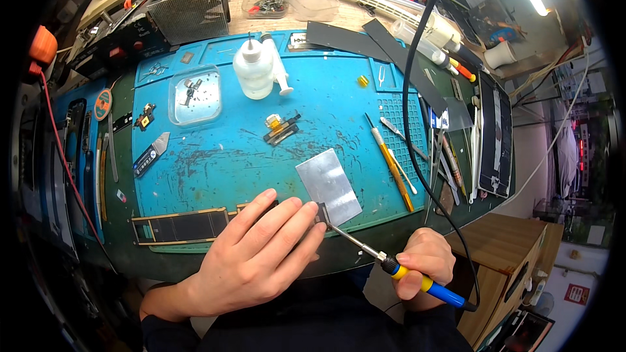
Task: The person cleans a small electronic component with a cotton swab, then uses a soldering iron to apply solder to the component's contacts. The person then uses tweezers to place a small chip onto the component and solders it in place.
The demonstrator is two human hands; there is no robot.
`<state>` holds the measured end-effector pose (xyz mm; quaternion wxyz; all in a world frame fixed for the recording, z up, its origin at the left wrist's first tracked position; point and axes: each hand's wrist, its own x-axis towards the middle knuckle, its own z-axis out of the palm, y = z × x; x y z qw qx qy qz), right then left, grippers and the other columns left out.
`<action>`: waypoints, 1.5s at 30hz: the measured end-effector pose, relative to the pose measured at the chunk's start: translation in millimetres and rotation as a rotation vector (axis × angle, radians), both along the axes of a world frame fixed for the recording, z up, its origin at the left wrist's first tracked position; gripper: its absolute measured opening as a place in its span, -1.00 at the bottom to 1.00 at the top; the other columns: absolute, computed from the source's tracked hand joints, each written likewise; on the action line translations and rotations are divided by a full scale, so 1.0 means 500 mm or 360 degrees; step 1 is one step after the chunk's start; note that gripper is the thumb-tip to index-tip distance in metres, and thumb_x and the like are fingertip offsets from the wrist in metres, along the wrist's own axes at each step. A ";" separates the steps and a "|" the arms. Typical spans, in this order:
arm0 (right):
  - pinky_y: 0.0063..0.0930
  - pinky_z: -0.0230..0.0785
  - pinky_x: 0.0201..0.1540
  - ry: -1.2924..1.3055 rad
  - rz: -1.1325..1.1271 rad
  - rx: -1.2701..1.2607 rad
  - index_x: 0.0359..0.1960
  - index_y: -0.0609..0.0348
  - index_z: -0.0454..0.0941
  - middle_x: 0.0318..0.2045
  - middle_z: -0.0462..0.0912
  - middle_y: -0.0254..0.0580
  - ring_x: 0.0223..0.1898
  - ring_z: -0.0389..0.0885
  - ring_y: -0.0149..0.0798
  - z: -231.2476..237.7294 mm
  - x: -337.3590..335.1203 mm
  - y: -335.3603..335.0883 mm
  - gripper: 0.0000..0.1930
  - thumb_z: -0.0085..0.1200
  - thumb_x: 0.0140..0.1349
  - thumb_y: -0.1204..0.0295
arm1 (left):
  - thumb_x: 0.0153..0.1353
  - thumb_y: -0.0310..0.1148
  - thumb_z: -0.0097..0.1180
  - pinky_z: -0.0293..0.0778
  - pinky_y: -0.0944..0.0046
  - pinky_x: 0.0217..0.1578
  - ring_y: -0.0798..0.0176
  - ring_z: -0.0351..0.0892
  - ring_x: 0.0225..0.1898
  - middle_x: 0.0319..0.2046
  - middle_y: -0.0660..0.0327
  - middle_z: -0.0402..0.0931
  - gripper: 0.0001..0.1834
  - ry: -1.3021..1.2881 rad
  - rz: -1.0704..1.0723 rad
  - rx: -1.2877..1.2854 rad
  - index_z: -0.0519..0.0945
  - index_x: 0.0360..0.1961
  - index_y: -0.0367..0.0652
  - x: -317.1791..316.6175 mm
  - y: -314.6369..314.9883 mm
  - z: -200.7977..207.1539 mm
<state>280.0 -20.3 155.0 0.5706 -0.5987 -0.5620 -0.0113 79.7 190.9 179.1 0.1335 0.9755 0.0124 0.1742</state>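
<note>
My right hand [425, 262] grips a soldering iron [433, 287] by its yellow and blue handle. The iron's metal shaft slants up and left, with its tip at a small dark part [321, 214]. Over a long dark strip-like panel with gold edges [189, 227], my left hand [264, 251] lies palm down, its fingers stretched out. Its fingertips touch or press by the small dark part; the thumb is mostly hidden below. A shiny grey rectangular sheet [330, 186] lies just beyond, on the blue work mat [228, 176].
A clear bottle [253, 72], a tray of small parts [195, 98] and a small circuit piece [282, 129] stand farther back. Tweezers and a gold-handled tool [392, 166] lie at right. The iron's black cable [407, 104] arcs across the right side. A utility knife [151, 155] lies left.
</note>
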 end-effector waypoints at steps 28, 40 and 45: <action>-0.65 0.44 -0.35 0.0062 -0.0328 0.0370 0.27 0.26 0.67 -0.02 0.81 -0.05 -0.31 0.73 -0.39 0.509 0.227 0.219 -0.57 0.12 0.61 0.19 | 0.20 -0.32 0.48 0.53 -0.11 0.38 0.05 0.62 0.26 0.15 0.12 0.66 -0.51 -0.0329 0.0017 0.0068 0.71 0.16 -0.19 -0.008 0.001 -0.010; -0.49 0.51 -0.46 -0.1284 -0.0819 0.0028 -0.23 0.15 0.82 -0.54 0.67 -0.41 -0.54 0.62 -0.47 0.693 0.507 0.587 -0.70 0.42 0.40 0.14 | 0.29 -0.28 0.41 0.48 -0.08 0.41 0.10 0.62 0.24 0.13 0.13 0.66 -0.55 -0.0389 -0.0003 0.0093 0.69 0.16 -0.20 -0.007 0.001 -0.020; -0.51 0.27 -0.56 0.0244 -0.0409 0.0172 -0.31 0.12 0.73 -0.53 0.65 -0.35 -0.59 0.51 -0.47 0.613 0.450 0.651 -0.78 0.36 0.39 0.25 | 0.26 -0.29 0.44 0.47 -0.08 0.41 0.09 0.63 0.24 0.13 0.12 0.66 -0.54 -0.0372 0.0004 0.0020 0.70 0.14 -0.23 -0.005 0.001 -0.029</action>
